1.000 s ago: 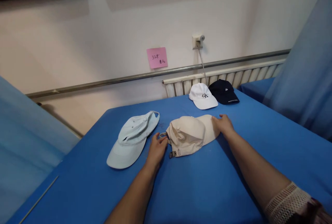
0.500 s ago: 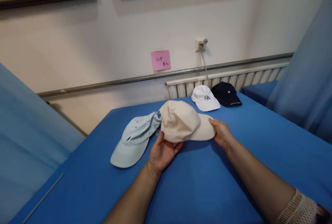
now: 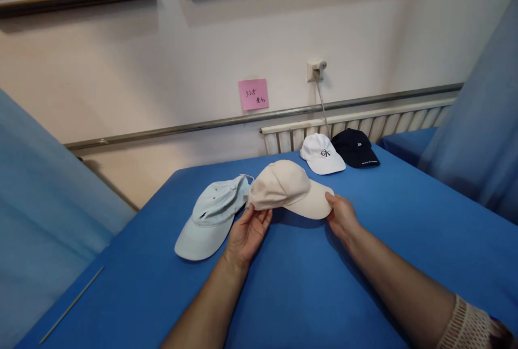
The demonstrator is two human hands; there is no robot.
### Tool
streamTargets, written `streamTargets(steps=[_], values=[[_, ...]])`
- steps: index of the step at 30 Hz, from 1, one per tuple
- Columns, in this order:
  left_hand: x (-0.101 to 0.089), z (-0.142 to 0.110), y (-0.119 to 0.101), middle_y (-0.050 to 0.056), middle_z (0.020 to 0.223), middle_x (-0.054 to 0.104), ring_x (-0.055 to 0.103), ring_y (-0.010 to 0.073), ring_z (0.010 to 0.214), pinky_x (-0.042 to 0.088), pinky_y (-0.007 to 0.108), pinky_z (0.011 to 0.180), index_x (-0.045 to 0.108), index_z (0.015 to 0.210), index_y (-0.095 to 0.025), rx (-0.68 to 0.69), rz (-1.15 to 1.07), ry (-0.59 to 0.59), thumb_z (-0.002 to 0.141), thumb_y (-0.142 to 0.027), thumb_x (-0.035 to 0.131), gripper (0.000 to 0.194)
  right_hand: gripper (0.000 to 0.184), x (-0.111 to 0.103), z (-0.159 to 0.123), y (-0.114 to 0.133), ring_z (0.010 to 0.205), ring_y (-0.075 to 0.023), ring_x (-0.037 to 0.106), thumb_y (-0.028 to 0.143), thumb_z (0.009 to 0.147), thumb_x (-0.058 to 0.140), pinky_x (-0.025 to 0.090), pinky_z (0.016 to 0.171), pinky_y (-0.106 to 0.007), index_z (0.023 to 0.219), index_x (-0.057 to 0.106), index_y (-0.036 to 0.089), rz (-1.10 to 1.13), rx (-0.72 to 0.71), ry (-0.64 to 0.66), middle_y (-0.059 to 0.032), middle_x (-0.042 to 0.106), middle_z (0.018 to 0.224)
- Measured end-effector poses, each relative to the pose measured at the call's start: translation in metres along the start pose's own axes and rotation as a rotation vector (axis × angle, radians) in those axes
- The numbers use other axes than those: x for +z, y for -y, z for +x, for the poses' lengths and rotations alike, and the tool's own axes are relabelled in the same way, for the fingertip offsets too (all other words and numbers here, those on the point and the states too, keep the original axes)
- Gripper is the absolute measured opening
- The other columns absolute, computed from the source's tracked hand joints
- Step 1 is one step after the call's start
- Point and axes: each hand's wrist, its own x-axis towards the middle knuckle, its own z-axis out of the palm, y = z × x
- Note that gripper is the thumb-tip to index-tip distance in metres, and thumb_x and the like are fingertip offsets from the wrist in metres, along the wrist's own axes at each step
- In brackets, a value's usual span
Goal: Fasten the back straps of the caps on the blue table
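A beige cap (image 3: 283,187) is held just above the blue table (image 3: 307,279), crown up, brim pointing right. My left hand (image 3: 246,233) grips the back edge of its crown with thumb and fingers. My right hand (image 3: 342,217) pinches the brim's right edge. A pale blue cap (image 3: 212,217) lies flat on the table just left of the beige one, its brim toward me.
A white cap (image 3: 322,153) with a dark logo and a black cap (image 3: 358,148) lie at the table's far edge by a radiator (image 3: 364,122). A pink note (image 3: 253,94) is stuck on the wall. Blue curtains hang at left and right.
The beige cap lay upside down on the table; both hands lifted it, turned it crown up, and it now sits lower than half a second ago.
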Motion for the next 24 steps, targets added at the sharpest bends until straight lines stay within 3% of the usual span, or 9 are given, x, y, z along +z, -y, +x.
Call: streamTargets(steps=[4,8,11,14,15,18,20,22,24], values=[[0.001,-0.002,-0.016,0.003,0.122,0.066,0.049,0.0184,0.129,0.039,0.042,0.108,0.059,0.12,-0.025,0.119,-0.009,0.067,0.091,-0.019,0.041,0.034,0.013,0.007,-0.011,-0.005,0.08,-0.021,0.071,0.015,0.079,0.058,0.061,0.07,-0.033,0.091,0.064,0.016,0.029,0.201,0.091,-0.0069,0.074,0.09],[-0.002,-0.002,-0.028,0.005,0.123,0.065,0.049,0.0176,0.129,0.04,0.038,0.108,0.059,0.119,-0.023,0.211,-0.037,0.022,0.091,-0.018,0.038,0.035,0.019,0.015,-0.024,-0.009,0.088,-0.023,0.071,0.012,0.081,0.053,0.061,0.076,-0.037,0.095,0.065,0.014,0.066,0.341,0.191,-0.0104,0.074,0.097],[-0.001,-0.003,-0.013,0.01,0.122,0.064,0.053,0.0224,0.124,0.043,0.04,0.104,0.062,0.111,-0.018,0.056,0.011,0.001,0.092,-0.031,0.045,0.028,0.021,0.018,-0.028,-0.006,0.096,-0.0207,0.069,0.011,0.08,0.057,0.059,0.084,-0.033,0.099,0.065,0.016,0.121,0.3,0.231,-0.0083,0.073,0.103],[0.006,-0.005,0.022,0.014,0.12,0.064,0.059,0.0249,0.115,0.046,0.038,0.099,0.063,0.107,-0.014,-0.162,0.188,0.035,0.087,-0.035,0.059,0.029,0.031,0.021,-0.034,-0.004,0.104,-0.019,0.066,0.007,0.074,0.064,0.055,0.091,-0.031,0.103,0.063,0.019,0.17,0.247,0.315,-0.0052,0.071,0.108],[0.01,-0.006,0.035,0.013,0.12,0.064,0.06,0.0246,0.113,0.046,0.038,0.098,0.063,0.109,-0.016,-0.177,0.245,0.063,0.085,-0.033,0.064,0.03,0.034,0.023,-0.037,-0.004,0.105,-0.0194,0.066,0.007,0.072,0.066,0.054,0.092,-0.032,0.104,0.063,0.019,0.172,0.233,0.354,-0.0048,0.071,0.109],[0.022,-0.007,0.059,0.009,0.112,0.068,0.063,0.0242,0.105,0.047,0.036,0.096,0.064,0.106,-0.018,-0.01,0.324,0.044,0.077,-0.025,0.074,0.031,0.039,0.027,-0.052,-0.006,0.105,-0.0212,0.065,0.011,0.07,0.072,0.053,0.092,-0.034,0.106,0.063,0.02,0.143,0.221,0.478,-0.0047,0.071,0.109],[0.029,-0.007,0.057,0.008,0.104,0.07,0.065,0.023,0.098,0.05,0.034,0.091,0.064,0.102,-0.017,0.125,0.339,-0.017,0.072,-0.022,0.078,0.034,0.038,0.029,-0.061,-0.008,0.1,-0.0201,0.066,0.015,0.069,0.076,0.053,0.086,-0.032,0.105,0.064,0.02,0.104,0.263,0.58,-0.0051,0.071,0.107],[0.034,-0.009,0.038,0.007,0.1,0.072,0.067,0.0202,0.089,0.054,0.031,0.083,0.064,0.103,-0.016,0.231,0.345,-0.054,0.07,-0.018,0.078,0.036,0.035,0.029,-0.067,-0.008,0.092,-0.0178,0.067,0.02,0.07,0.078,0.052,0.079,-0.029,0.101,0.065,0.018,0.021,0.333,0.688,-0.0058,0.071,0.103],[0.035,-0.014,0.006,0.007,0.103,0.072,0.068,0.0169,0.086,0.055,0.025,0.077,0.064,0.107,-0.016,0.354,0.347,-0.078,0.072,-0.014,0.075,0.037,0.032,0.027,-0.068,-0.008,0.083,-0.0161,0.067,0.027,0.071,0.079,0.05,0.073,-0.029,0.097,0.065,0.017,-0.09,0.388,0.739,-0.0066,0.071,0.097]])
